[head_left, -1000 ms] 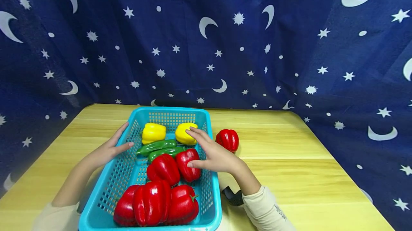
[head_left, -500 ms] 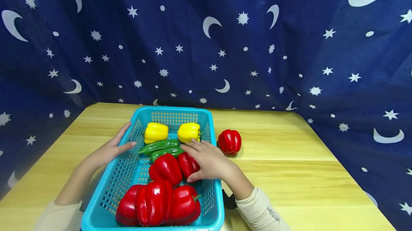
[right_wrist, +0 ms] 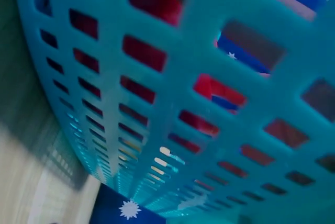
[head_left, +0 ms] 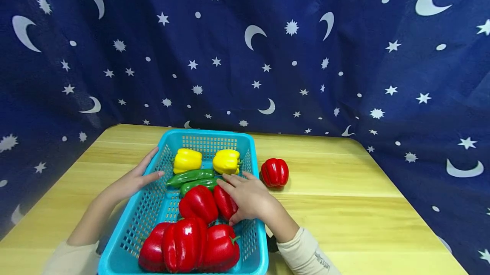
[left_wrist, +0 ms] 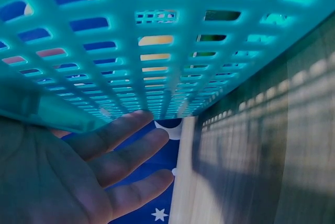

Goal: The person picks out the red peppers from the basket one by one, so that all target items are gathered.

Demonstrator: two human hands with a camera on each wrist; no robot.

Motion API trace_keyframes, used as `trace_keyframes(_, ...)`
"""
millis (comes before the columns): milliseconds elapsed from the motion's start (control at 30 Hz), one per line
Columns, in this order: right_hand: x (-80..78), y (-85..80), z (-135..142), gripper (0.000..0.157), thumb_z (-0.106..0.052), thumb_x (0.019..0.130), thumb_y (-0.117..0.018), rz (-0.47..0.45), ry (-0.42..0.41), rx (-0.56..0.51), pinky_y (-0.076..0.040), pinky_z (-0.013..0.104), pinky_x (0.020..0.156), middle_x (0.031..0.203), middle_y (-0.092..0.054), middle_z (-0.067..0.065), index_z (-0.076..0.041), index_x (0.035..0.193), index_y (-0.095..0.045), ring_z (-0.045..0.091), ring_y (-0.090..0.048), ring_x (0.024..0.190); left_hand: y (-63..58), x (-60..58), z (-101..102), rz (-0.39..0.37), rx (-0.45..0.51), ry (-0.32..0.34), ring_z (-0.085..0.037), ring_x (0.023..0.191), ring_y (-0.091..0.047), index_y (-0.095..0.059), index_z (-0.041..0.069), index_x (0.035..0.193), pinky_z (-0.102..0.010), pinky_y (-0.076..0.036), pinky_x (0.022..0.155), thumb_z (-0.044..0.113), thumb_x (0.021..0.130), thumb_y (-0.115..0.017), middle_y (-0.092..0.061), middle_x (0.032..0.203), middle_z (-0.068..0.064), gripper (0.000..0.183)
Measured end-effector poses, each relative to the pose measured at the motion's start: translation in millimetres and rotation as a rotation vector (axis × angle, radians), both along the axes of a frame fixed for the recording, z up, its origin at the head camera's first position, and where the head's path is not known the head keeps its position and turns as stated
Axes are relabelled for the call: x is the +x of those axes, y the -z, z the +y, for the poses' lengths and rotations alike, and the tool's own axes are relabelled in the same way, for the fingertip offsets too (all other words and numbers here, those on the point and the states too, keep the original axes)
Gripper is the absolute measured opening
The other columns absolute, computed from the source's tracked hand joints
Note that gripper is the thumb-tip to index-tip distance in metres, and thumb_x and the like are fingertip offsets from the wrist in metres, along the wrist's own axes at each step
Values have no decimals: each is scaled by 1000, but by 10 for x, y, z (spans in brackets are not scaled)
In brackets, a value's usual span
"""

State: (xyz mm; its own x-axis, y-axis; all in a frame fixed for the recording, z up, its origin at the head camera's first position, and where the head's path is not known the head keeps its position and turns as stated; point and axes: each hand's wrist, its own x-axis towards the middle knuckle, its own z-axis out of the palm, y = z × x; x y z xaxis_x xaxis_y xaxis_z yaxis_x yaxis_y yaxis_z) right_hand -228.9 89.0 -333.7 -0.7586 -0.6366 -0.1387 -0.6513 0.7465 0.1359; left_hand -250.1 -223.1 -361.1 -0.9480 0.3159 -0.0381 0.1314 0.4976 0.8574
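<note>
A turquoise plastic basket [head_left: 261, 241] holds bell peppers and long green peppers. My left hand [head_left: 132, 181] rests against its left rim, thumb over the edge; the left wrist view shows that hand's fingers [left_wrist: 136, 192] straight along the outside of the wall. Reaching in over the right rim, my right hand [head_left: 250, 198] grips a red bell pepper [head_left: 224, 201], fingers on the far side and thumb on the near side. Another red bell pepper [head_left: 198, 203] lies just left of it. Through the basket wall [right_wrist: 110, 98] in the right wrist view, red shows in the slots.
Several large red bell peppers [head_left: 184, 245] fill the basket's near end. Two yellow bell peppers [head_left: 187, 161] and two long green peppers [head_left: 191, 176] lie farther back. A single red bell pepper [head_left: 274, 173] sits on the wooden table [head_left: 337, 207], right of the basket. Behind hangs a starry blue curtain [head_left: 229, 45].
My right hand has come down and nearer, from over the yellow bell pepper onto the red one. The left hand stays at the rim. The head view has shifted slightly.
</note>
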Motion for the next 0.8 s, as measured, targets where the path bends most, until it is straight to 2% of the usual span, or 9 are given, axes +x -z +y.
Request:
trace_keyframes(133,-13,22,-41,106,-57,58,-77,-1,36,67,-28,40,110,148,-31,-1,-23,144,-26,18,-35,132,6,-5,10,-9,-9,-6,-58,126,-18,10,23,147,-56,-51,78,33,92,-49,0,149,-27,80)
trace_keyframes(333,-33,21,-86,107,-54,57,-79,-1,56,90,-32,41,108,147,-32,-1,-22,145,-25,18,-37,131,-9,-4,4,-1,-3,-8,-58,125,-21,10,22,147,-55,-51,77,32,93,-48,-1,149,-29,80)
trace_keyframes(600,-25,18,-58,100,-49,58,-80,22,36,37,-37,41,102,134,-46,0,-20,141,-33,18,-44,123,2,-9,-5,1,28,13,-57,125,-23,10,22,147,-53,-53,76,30,93,-48,-2,149,-29,79)
trace_keyframes(800,-32,7,-52,98,-50,59,-79,4,33,-6,-39,38,99,129,-49,0,-19,140,-34,18,-48,117,-3,-8,-12,1,25,15,-56,126,-21,10,23,147,-55,-51,79,30,94,-47,-2,149,-28,79)
